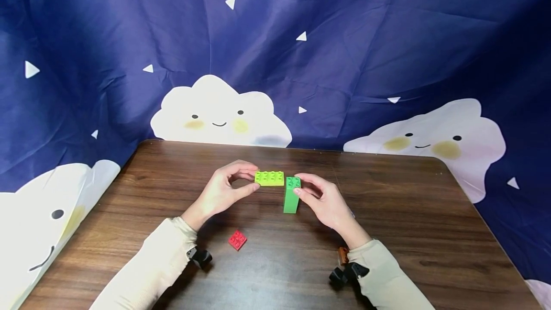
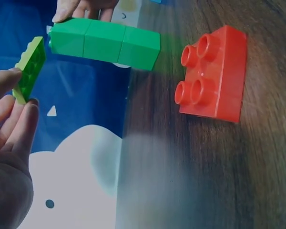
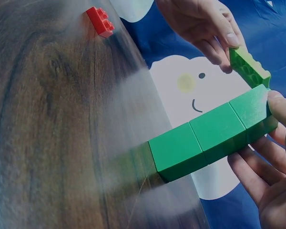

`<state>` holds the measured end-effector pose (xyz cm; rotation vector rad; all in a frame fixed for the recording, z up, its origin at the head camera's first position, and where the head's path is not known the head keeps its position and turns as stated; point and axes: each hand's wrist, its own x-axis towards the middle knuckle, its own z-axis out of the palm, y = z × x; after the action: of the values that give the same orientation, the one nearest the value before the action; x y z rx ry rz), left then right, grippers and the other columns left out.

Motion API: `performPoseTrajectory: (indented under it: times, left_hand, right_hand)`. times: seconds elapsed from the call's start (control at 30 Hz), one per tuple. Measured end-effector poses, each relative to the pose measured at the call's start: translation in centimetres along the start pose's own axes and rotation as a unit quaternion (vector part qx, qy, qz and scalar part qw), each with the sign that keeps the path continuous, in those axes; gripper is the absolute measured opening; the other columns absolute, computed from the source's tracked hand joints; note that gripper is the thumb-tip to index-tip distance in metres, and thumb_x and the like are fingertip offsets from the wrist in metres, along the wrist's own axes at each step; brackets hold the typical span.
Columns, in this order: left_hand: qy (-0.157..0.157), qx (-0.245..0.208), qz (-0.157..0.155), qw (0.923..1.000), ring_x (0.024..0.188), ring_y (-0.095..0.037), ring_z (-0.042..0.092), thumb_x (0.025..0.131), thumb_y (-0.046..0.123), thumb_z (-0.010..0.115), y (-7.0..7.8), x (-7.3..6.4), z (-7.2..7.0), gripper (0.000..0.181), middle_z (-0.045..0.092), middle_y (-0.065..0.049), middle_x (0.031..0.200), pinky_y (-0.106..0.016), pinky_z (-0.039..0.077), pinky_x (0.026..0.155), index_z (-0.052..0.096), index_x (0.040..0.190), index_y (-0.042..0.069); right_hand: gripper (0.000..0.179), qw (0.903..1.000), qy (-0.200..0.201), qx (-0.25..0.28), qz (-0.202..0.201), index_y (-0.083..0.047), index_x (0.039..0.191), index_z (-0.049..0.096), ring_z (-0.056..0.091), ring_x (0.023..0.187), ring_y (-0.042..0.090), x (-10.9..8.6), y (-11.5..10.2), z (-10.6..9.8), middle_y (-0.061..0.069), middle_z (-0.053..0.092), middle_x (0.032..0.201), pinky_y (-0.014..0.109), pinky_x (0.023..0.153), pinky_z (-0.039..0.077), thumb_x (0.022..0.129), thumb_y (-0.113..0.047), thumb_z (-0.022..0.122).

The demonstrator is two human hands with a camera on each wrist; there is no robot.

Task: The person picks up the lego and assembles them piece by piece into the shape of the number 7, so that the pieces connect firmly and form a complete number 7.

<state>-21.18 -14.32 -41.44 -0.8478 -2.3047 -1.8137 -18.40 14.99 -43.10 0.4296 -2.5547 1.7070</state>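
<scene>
My left hand [image 1: 221, 190] pinches one end of a thin lime-green building brick [image 1: 269, 178] between thumb and fingers, its studs facing up. A stack of green bricks [image 1: 291, 200], three high, stands upright just to the right of it. Around the stack's top brick are the thumb and fingers of my right hand [image 1: 325, 202]. In the right wrist view the lime brick [image 3: 250, 67] is close by the top end of the green stack [image 3: 214, 133], and its hollow underside shows. The left wrist view shows studs at the stack's [image 2: 105, 40] top end.
A red square brick [image 1: 237, 240] lies studs up on the brown wooden table [image 1: 275, 271], nearer me than the stack. Beside my right sleeve an orange-brown piece [image 1: 343, 255] is partly hidden. Behind the table hangs a blue cloth [image 1: 327, 61] with white clouds.
</scene>
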Motion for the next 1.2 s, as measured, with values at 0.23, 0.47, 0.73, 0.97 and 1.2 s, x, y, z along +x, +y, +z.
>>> performPoseTrajectory:
  times: [0.23,0.47,0.73,0.97,1.2]
  left_hand:
    - [0.004,-0.01,0.011,0.9999,0.101,-0.01,0.075,0.087,-0.009,0.083,0.1,0.3,0.6,0.038,0.075,-0.022,0.118,-0.024,0.061,0.1,0.071,0.123,-0.009]
    - [0.01,-0.017,0.033,0.9993,0.102,-0.013,0.075,0.086,-0.009,0.083,0.2,0.5,1.5,0.038,0.075,-0.022,0.118,-0.028,0.063,0.099,0.072,0.122,-0.008]
    - [0.004,-0.017,0.038,0.9991,0.102,-0.014,0.075,0.087,-0.007,0.083,0.3,0.7,2.3,0.037,0.075,-0.022,0.118,-0.03,0.063,0.099,0.071,0.122,-0.009]
    - [-0.004,-0.013,0.032,0.9994,0.104,-0.02,0.076,0.087,-0.007,0.084,0.4,1.0,2.8,0.038,0.076,-0.02,0.118,-0.033,0.063,0.1,0.072,0.122,-0.009]
    - [-0.016,-0.007,0.027,0.9995,0.104,-0.022,0.076,0.087,-0.006,0.084,0.5,1.2,3.2,0.036,0.076,-0.019,0.118,-0.036,0.064,0.099,0.074,0.122,-0.005]
  right_hand:
    - [0.038,0.9999,0.002,0.01,-0.003,-0.004,0.138,0.07,0.073,0.121,0.029,-0.1,-0.1,0.0,0.017,0.075,0.132,0.015,0.095,0.059,0.102,-0.014,0.076]
    - [0.038,0.9998,0.006,0.016,-0.006,-0.002,0.138,0.07,0.073,0.12,0.027,0.0,0.0,0.0,0.019,0.075,0.132,0.014,0.094,0.059,0.101,-0.011,0.076]
    - [0.039,0.9999,0.003,0.009,-0.003,-0.004,0.139,0.07,0.073,0.121,0.03,0.0,0.0,-0.1,0.018,0.074,0.136,0.017,0.095,0.06,0.101,-0.012,0.076]
    - [0.041,1.0,0.004,0.007,-0.002,-0.001,0.141,0.068,0.073,0.121,0.032,0.0,0.0,-0.1,0.02,0.073,0.137,0.019,0.096,0.061,0.102,-0.012,0.076]
    - [0.042,0.9998,-0.003,0.021,-0.004,0.001,0.142,0.066,0.073,0.123,0.037,-0.1,0.2,-0.1,0.023,0.072,0.136,0.019,0.095,0.06,0.102,-0.01,0.075]
